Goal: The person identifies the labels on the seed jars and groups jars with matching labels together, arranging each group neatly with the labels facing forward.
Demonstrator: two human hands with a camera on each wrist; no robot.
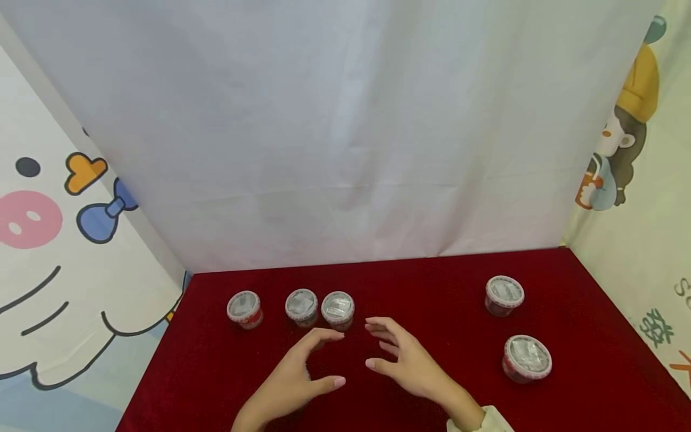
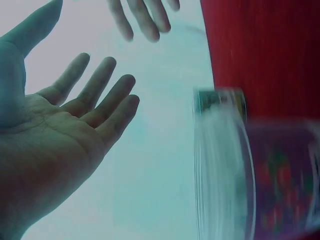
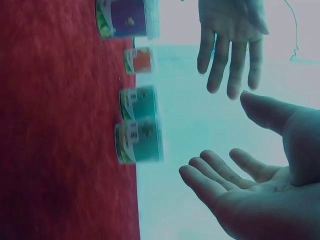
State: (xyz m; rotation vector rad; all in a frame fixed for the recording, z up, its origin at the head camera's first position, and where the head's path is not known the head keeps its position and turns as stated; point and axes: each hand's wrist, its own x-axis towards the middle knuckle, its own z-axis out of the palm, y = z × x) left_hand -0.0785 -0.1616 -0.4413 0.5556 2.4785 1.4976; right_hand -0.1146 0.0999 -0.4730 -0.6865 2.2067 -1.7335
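Observation:
My left hand [image 1: 288, 381] and right hand [image 1: 412, 363] hover over the dark red cloth, palms facing, with a gap between them. Fingers are loosely bent and neither hand holds anything. Just beyond them stand two round lidded tubs, one [image 1: 302, 307] beside the other [image 1: 338, 309]; both look green in the right wrist view. A tub with a red side [image 1: 245, 309] stands farther left. Close below my left hand, a purple tub [image 2: 285, 185] shows large and blurred in the left wrist view; in the head view that hand mostly hides it.
Two more lidded tubs stand on the right, one farther back [image 1: 504, 295] and one nearer [image 1: 526, 359]. The red cloth [image 1: 432, 300] ends at a pale curtain [image 1: 345, 150] behind. Printed sheets with cartoon figures hang on both sides.

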